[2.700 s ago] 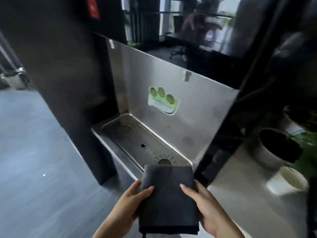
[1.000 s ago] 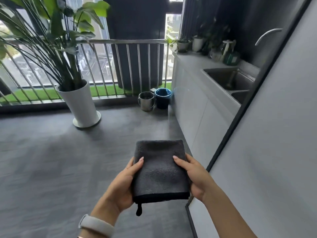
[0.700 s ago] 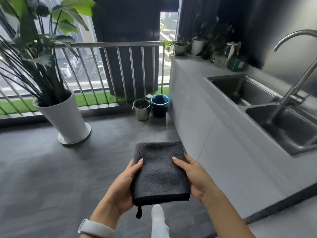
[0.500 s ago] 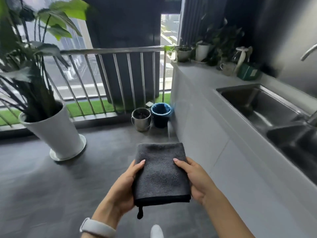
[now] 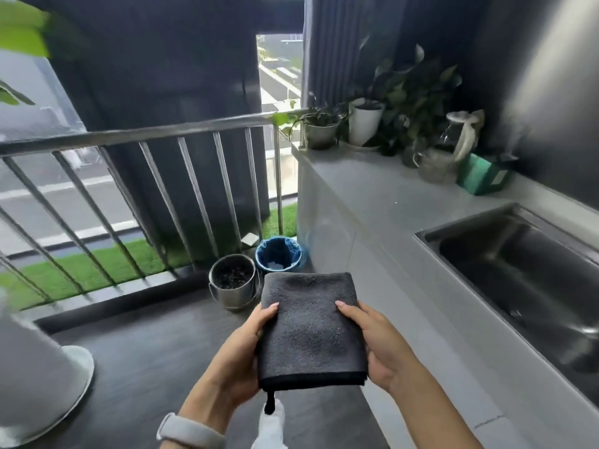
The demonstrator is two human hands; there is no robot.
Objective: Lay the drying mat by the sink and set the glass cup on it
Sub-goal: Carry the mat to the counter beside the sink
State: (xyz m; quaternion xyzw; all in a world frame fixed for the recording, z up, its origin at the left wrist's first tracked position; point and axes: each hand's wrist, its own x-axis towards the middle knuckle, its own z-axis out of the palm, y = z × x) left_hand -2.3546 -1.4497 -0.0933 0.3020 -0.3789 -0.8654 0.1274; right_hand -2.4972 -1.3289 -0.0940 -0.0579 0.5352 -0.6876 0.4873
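Note:
A folded dark grey drying mat (image 5: 311,328) is held flat in front of me, over the floor beside the counter. My left hand (image 5: 243,354) grips its left edge, thumb on top. My right hand (image 5: 376,341) grips its right edge the same way. A steel sink (image 5: 525,270) is set into the grey counter (image 5: 389,202) at the right. At the counter's far end a clear glass cup (image 5: 434,163) stands next to a green box; it is blurred.
Potted plants (image 5: 363,124) crowd the counter's far end, with a green box (image 5: 483,173) near the wall. On the floor stand a metal bucket (image 5: 231,280), a blue-lined bin (image 5: 278,254) and a large white planter (image 5: 35,377). A metal railing (image 5: 139,134) runs behind.
I have turned from a steel water station to the balcony counter and moved closer to it. Both hands keep the same hold on the mat.

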